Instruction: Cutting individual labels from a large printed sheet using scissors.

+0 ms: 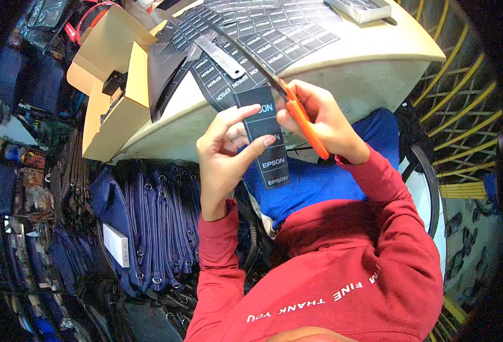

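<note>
1. At the far left of the frame, dark blue bags (149,228) hang or stand packed in a row, with a small white box (116,245) resting against them.
2. In the upper left, an open cardboard box (112,85) sits just beside the desk (371,62), leaning at its curved edge.
3. Across the top of the desk lie black sheets of labels (263,28), each sheet printed in rows with white lettering; a metal ruler (220,56) lies on them.
4. The left hand (223,154), left of centre, pinches a black strip of labels (267,142) between thumb and fingers (260,145). The fingers are closed on the strip, which hangs down in front of the desk's edge, above the person's blue lap.
5. Just right of the strip, the right hand (320,117) is wrapped around the orange handles of a pair of scissors (288,105). The blades point up and left, reaching over the desk, and cross the strip's top right corner. I can't tell how far the blades are parted.
6. Both red sleeves (377,228) come in from the bottom of the frame.
7. At the top right, a flat grey box (360,8) rests on the desk.
</note>
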The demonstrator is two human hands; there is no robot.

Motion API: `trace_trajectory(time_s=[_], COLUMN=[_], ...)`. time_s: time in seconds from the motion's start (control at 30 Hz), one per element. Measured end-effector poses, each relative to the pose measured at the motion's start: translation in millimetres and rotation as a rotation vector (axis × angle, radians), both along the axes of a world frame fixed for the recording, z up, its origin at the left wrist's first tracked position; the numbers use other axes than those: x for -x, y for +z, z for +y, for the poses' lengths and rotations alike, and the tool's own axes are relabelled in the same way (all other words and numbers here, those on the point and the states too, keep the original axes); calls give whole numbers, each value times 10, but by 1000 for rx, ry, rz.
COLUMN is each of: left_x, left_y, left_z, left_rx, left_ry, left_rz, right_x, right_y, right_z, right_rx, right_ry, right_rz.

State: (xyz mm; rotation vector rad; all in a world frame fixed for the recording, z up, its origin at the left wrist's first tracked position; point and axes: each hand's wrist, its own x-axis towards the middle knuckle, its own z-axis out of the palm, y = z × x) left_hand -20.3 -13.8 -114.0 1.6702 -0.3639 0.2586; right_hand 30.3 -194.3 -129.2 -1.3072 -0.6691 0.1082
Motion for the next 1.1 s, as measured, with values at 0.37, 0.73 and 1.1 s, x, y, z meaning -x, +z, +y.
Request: trace_trajectory(time_s=[0.37,0.73,1.1], left_x=[-174,-160,-269], left_y=[286,304,227], left_z=[217,195,175], left_rx=[-17,64,151], left_ry=[68,17,-151], left_rz=[6,77,145], right_x=[-185,-284,-395], right_y=[37,242,380], right_z=[-666,-931,-970], right_rx=[383,741,927], right_ry=[-88,196,483], right_rz=[-140,-142,-88])
